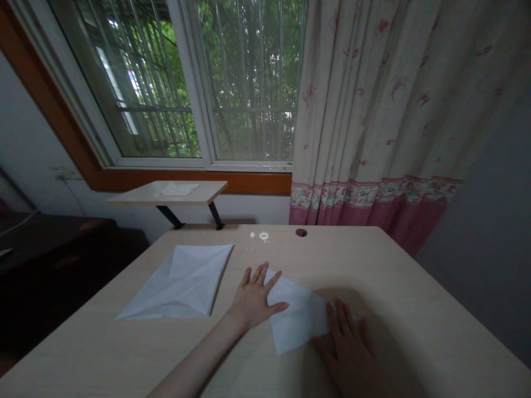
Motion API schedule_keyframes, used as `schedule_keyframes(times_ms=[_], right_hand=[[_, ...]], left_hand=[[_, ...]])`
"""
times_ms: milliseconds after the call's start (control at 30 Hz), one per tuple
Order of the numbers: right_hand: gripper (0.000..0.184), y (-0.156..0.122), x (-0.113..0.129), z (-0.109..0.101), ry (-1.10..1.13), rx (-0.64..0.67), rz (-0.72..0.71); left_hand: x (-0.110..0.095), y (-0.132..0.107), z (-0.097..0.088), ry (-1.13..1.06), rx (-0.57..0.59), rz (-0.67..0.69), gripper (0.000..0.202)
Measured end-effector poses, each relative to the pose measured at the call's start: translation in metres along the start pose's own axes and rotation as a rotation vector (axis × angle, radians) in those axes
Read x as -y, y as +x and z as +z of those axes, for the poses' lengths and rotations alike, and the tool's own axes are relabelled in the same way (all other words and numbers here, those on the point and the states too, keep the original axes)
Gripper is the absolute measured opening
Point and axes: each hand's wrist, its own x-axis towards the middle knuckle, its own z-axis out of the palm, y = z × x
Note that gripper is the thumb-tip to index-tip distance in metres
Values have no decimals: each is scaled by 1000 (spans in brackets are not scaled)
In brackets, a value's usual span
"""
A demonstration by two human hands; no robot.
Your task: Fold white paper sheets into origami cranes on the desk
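Observation:
A folded sheet of white paper (297, 316) lies on the light wood table between my hands. My left hand (258, 298) rests at its left corner, fingers spread, with the thumb and index finger over the paper. At the right end, my right hand (346, 337) lies flat in shadow, its fingertips on the paper's edge. The right corner is hidden under that hand. Off to the left, a larger stack of creased white paper (182, 284) lies flat, apart from both hands.
A small raised shelf (133, 195) stands at the table's back left, with a white paper or tissue (179, 189) on it. Near the back edge of the table (398, 331) is a round cable hole (301, 232). Behind are a barred window (253, 83) and a curtain (365, 110).

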Motion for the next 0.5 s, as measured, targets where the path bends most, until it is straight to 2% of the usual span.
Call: schedule_keyframes(times_ms=[200,500], right_hand=[[64,2,-3,-12,6,21,-26],[35,12,0,-26,-2,10,-131]], left_hand=[[0,-6,-1,49,-64,16,73],[-18,-26,-31,-21,-59,48,57]])
